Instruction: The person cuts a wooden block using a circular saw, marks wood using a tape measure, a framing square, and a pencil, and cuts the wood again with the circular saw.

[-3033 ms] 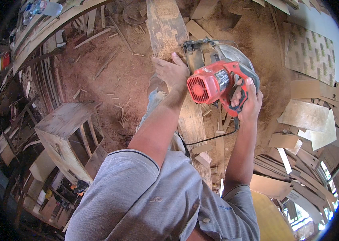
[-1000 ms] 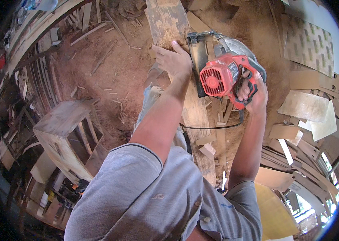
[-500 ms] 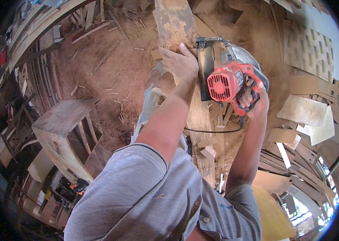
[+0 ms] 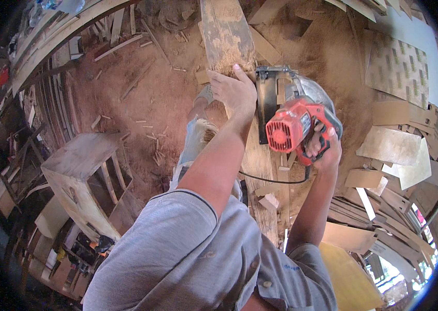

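Note:
My right hand [image 4: 324,147] is wrapped round the rear handle of a red and black circular saw [image 4: 284,129]. The saw's dark base plate [image 4: 264,106] lies along the right side of a long wooden plank [image 4: 228,33], and its grey guard covers the blade. Beside the base plate, my left hand [image 4: 235,93] is on the plank with thumb and fingers spread. A short piece of wood [image 4: 202,78] sticks out left of its fingers; the palm hides what lies under it. A black cord [image 4: 276,181] runs from the saw handle across the plank.
Sawdust and offcuts [image 4: 158,147] litter the brown floor. A worn wooden box frame [image 4: 87,160] stands at left. Stacked boards [image 4: 390,111] and sheets line the right, with a yellow panel [image 4: 351,277] near my right arm. Small wood blocks [image 4: 269,201] lie on the plank near me.
The saw and my right hand have come a little nearer to my body. My left hand has shifted slightly the same way, its fingers still spread.

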Tool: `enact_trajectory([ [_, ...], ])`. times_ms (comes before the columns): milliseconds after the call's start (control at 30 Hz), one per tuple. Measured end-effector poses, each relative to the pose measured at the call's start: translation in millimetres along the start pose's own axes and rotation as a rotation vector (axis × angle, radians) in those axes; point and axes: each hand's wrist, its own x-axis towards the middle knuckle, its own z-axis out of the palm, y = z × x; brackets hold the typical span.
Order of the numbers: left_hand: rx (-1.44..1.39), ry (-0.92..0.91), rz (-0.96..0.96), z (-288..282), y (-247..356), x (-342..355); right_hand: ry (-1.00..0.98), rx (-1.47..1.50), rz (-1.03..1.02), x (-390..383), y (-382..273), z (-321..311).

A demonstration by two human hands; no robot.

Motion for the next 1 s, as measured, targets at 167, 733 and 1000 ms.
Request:
enact_trajectory([
  [167,0.001,-0.096,-0.035,-7.8,12.1,7.9,0.025,0.027,0.002,-4.9,0.5,13.9],
  [733,0.008,-0.107,0.052,1.7,1.1,12.9,0.224,0.276,-0.189,-171.1,14.5,41.6],
  [1000,0.253,0.006,1.068,5.8,-27.5,16.4,1.065,0.165,-0.22,-293.5,87.0,9.3],
])
